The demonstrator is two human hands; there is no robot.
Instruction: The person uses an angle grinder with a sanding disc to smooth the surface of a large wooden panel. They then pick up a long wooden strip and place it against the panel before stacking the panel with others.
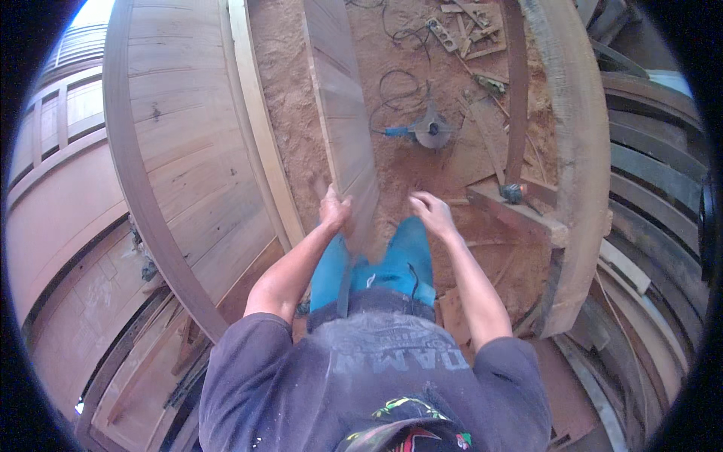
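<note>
A long wooden board (343,98) stands on edge in front of me, stretching away from my legs. My left hand (335,208) is closed around its near end, with the thumb on the side facing me. To the right of the board, my right hand (433,213) hovers in the air above my right thigh, apart from the board. Its fingers are curled together, and whether anything small is between them is hidden. Beyond it on the ground lies a power tool (431,129) with a round blade and a blue handle, its dark cord trailing away.
At left leans a large wooden panel (199,143) in a frame. A thick plank (574,151) stands at right, beside a wooden block (520,213) bearing a small dark orange-marked object (514,193). Farther off lie a power strip (442,35) and wood scraps (482,34) on sawdust-covered ground.
</note>
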